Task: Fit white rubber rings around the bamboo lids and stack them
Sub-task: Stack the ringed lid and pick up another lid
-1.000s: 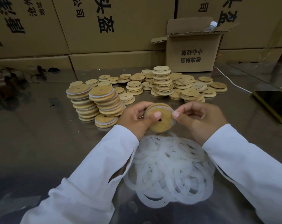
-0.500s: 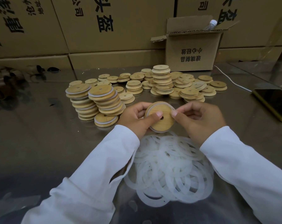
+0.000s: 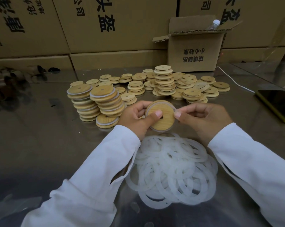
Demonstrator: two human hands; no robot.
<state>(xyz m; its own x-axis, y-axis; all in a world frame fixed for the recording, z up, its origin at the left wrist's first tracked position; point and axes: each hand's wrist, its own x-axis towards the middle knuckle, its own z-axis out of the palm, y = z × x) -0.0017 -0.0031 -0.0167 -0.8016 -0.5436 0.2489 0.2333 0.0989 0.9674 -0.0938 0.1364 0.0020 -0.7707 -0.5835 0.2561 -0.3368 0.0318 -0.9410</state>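
A round bamboo lid [image 3: 163,117] with a small centre hole is held upright between both hands above the table. My left hand [image 3: 135,120] grips its left edge, thumb across the face. My right hand [image 3: 202,118] pinches the right edge, where a white rubber ring [image 3: 174,107] runs around the lid's rim. A loose heap of white rings [image 3: 172,171] lies on the table just below the hands. Two stacks of ringed lids [image 3: 97,102] stand to the left, a single ringed lid [image 3: 106,121] in front of them. Bare lids [image 3: 164,82] are piled behind.
The table [image 3: 40,136] is shiny metal. An open cardboard box [image 3: 195,53] holding a plastic bottle [image 3: 212,25] stands at the back, before a wall of large cartons [image 3: 105,30]. A phone [image 3: 279,104] with a white cable [image 3: 233,81] lies at the right edge.
The lid stays between both hands at about the same spot. The fingers have shifted slightly around its rim, working the ring on.
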